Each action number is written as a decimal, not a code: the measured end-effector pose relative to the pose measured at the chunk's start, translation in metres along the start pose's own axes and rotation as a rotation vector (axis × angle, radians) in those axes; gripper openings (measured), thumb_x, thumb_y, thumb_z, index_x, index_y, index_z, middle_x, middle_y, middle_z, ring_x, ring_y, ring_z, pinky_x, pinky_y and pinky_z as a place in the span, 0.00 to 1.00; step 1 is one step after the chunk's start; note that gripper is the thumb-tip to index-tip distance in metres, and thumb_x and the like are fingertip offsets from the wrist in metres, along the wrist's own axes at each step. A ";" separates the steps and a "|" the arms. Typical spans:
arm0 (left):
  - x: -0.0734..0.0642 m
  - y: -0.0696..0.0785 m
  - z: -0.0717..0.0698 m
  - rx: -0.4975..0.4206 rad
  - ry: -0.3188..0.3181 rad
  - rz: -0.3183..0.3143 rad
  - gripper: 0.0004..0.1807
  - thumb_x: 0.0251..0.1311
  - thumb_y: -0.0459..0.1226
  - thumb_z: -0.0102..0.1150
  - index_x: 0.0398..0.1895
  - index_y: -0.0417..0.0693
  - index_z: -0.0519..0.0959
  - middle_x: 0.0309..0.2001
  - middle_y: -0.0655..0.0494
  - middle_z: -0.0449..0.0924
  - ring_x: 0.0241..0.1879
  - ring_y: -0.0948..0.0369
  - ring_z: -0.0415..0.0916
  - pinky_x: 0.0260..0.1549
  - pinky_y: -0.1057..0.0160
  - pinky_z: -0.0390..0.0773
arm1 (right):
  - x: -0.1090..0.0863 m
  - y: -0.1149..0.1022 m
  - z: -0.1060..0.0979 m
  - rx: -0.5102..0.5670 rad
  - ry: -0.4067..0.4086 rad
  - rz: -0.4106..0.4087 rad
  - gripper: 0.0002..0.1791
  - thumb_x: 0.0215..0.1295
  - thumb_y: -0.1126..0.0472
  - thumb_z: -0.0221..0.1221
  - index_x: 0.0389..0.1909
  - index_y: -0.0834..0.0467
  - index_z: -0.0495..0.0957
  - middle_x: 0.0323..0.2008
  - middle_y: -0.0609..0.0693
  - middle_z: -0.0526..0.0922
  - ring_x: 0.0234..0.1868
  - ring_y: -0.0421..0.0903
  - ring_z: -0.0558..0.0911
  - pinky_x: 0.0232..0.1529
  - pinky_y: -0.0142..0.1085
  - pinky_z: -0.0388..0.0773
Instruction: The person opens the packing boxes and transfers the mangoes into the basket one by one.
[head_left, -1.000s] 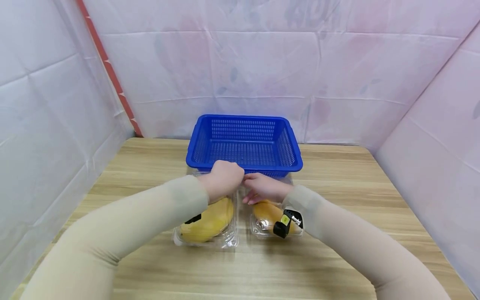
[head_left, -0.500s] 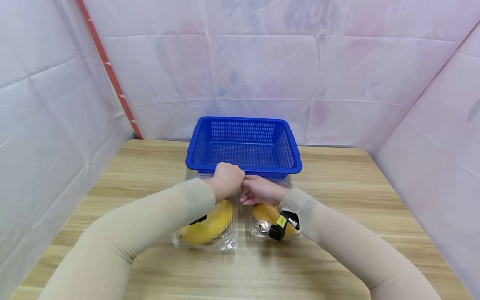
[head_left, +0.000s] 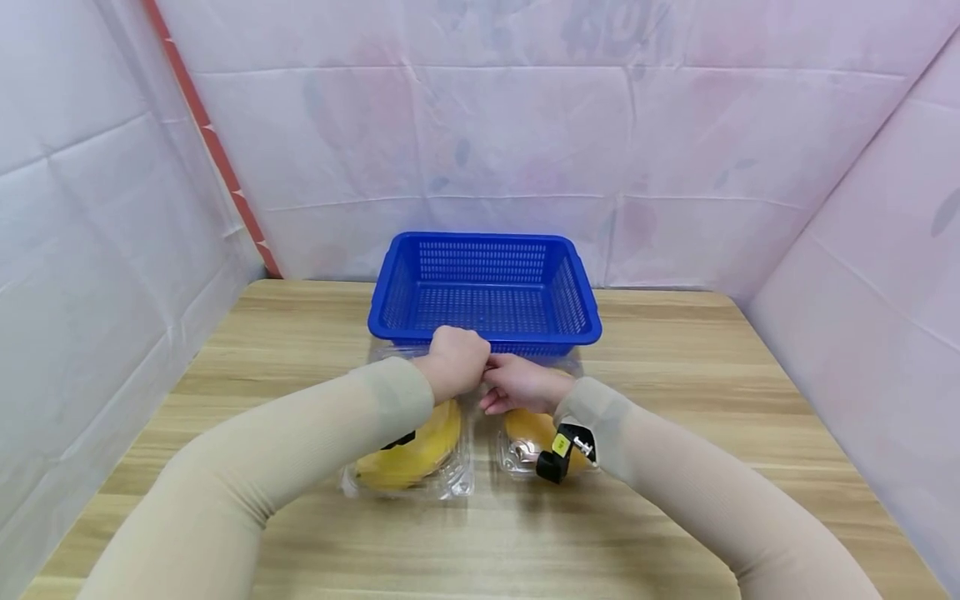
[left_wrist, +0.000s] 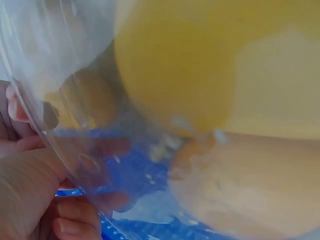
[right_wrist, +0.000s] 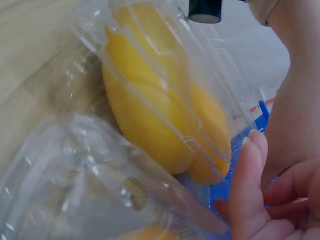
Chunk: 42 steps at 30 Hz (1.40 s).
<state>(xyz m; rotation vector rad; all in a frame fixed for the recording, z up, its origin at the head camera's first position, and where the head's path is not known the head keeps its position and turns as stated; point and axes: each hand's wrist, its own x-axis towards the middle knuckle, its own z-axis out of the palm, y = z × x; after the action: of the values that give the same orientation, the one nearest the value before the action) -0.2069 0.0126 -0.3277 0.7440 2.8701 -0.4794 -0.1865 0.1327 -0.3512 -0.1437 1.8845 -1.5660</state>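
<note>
A clear plastic clamshell box [head_left: 456,479] with yellow mango-like fruit [head_left: 405,458] lies on the left, under my left forearm. My left hand [head_left: 457,362] has curled fingers and pinches this box's edge at its far right corner. Beside it, my right hand [head_left: 525,383] meets the same corner with thumb and index finger, the other fingers loosely bent. In the right wrist view, the fruit [right_wrist: 150,95] shows through the plastic and my right fingers [right_wrist: 248,175] stand along the rim. A smaller clear box [head_left: 517,462] with orange-yellow fruit [head_left: 528,427] sits below my right wrist.
A blue plastic basket [head_left: 483,304] with slotted walls stands just behind both boxes, against the back of the wooden table [head_left: 660,517]. White patterned sheets [head_left: 517,125] hang at the back and on both sides. A black camera mount [head_left: 558,462] is strapped to my right wrist.
My left forearm has shifted slightly to the right, and my right fingers have drawn in a little. Both hands stay at the left box's corner; boxes and basket rest where they were.
</note>
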 end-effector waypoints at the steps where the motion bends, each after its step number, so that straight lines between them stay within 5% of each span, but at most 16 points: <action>1: -0.001 0.000 0.000 0.001 0.001 -0.001 0.07 0.58 0.43 0.58 0.35 0.54 0.83 0.27 0.59 0.79 0.25 0.63 0.74 0.25 0.61 0.78 | 0.001 0.000 0.001 -0.031 0.002 -0.003 0.22 0.68 0.69 0.40 0.63 0.67 0.58 0.36 0.60 0.72 0.23 0.41 0.76 0.28 0.31 0.78; 7: -0.004 -0.002 -0.002 -0.007 -0.003 0.000 0.05 0.54 0.42 0.63 0.29 0.53 0.81 0.23 0.58 0.77 0.22 0.63 0.71 0.21 0.62 0.76 | 0.003 -0.003 0.010 -0.305 0.029 -0.027 0.10 0.62 0.73 0.49 0.44 0.67 0.69 0.32 0.65 0.78 0.20 0.43 0.77 0.28 0.38 0.80; 15: -0.005 -0.003 -0.003 -0.004 -0.065 -0.007 0.08 0.56 0.44 0.61 0.26 0.52 0.80 0.20 0.58 0.74 0.21 0.64 0.70 0.20 0.62 0.74 | -0.001 -0.009 0.020 -0.622 0.038 -0.070 0.02 0.60 0.72 0.49 0.31 0.66 0.70 0.21 0.55 0.77 0.15 0.42 0.76 0.20 0.34 0.78; 30: -0.007 0.000 -0.006 0.002 -0.120 -0.021 0.06 0.59 0.41 0.58 0.26 0.52 0.79 0.22 0.58 0.75 0.22 0.64 0.68 0.23 0.62 0.76 | -0.001 -0.008 0.019 -0.698 0.070 -0.106 0.04 0.63 0.71 0.48 0.31 0.65 0.72 0.31 0.61 0.80 0.19 0.47 0.81 0.22 0.36 0.78; 42: -0.013 -0.003 -0.007 0.051 -0.162 -0.015 0.07 0.54 0.41 0.62 0.23 0.53 0.77 0.18 0.59 0.72 0.20 0.65 0.65 0.21 0.64 0.72 | 0.010 -0.001 0.028 -0.769 0.058 -0.128 0.13 0.67 0.59 0.53 0.27 0.64 0.76 0.14 0.49 0.73 0.15 0.47 0.78 0.17 0.32 0.73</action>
<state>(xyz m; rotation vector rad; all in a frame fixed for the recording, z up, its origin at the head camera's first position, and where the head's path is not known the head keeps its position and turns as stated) -0.1970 0.0066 -0.3176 0.6594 2.7241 -0.5880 -0.1786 0.1042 -0.3560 -0.5647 2.4715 -0.8436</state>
